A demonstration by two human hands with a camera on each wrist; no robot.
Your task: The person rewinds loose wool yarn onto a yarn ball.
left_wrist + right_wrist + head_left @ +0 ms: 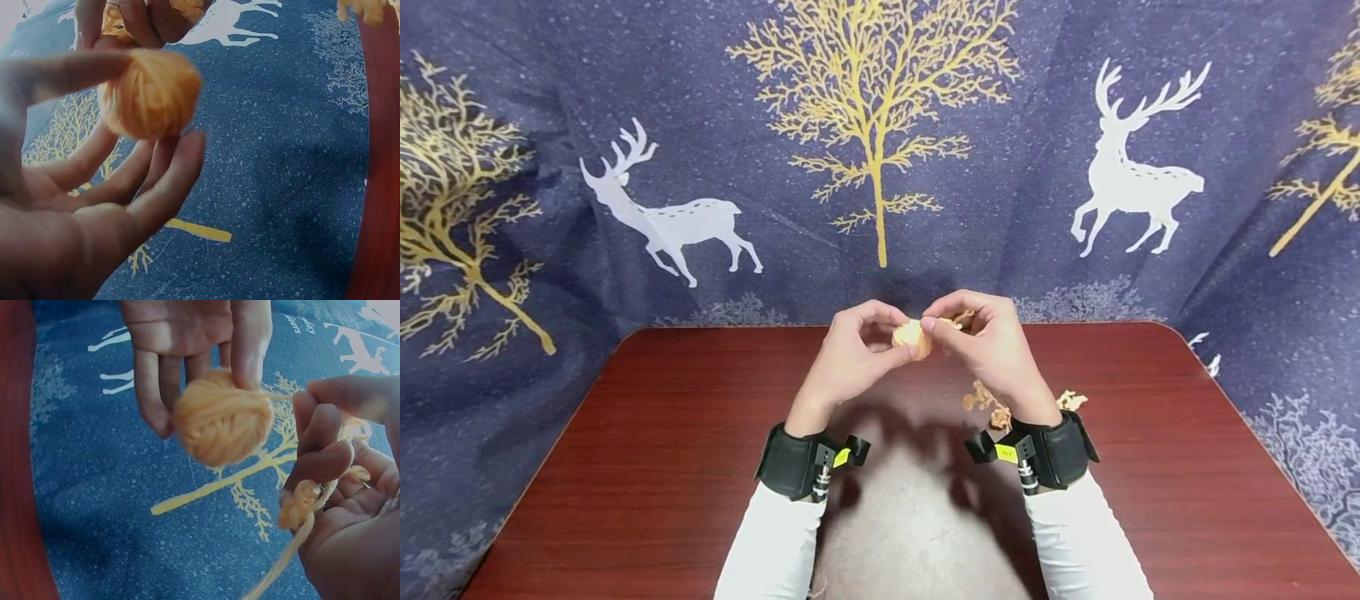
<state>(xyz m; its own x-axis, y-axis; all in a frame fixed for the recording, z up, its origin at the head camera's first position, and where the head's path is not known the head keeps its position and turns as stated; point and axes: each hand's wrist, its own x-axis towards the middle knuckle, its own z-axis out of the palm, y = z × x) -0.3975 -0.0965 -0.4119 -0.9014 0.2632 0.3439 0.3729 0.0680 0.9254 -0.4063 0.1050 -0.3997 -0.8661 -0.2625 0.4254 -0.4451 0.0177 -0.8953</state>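
A small ball of orange yarn (222, 422) is pinched between the thumb and fingers of my left hand (853, 354), above the far part of the table. My right hand (988, 342) is close beside it, thumb and index finger pinching the strand (281, 395) that runs off the ball. More of the yarn, loose and knotted (300, 503), hangs from the curled fingers of the right hand, and one end trails downward. In the left wrist view the wound ball (153, 94) shows its wraps clearly, with the right hand partly cut off behind it.
Loose tangled yarn (988, 404) lies on the reddish-brown table (700, 417) by the right wrist, with another bit (1071, 400) just beyond that wrist. A dark blue cloth (925, 217) with deer and trees hangs behind the table. Black straps (793, 462) wrap both wrists.
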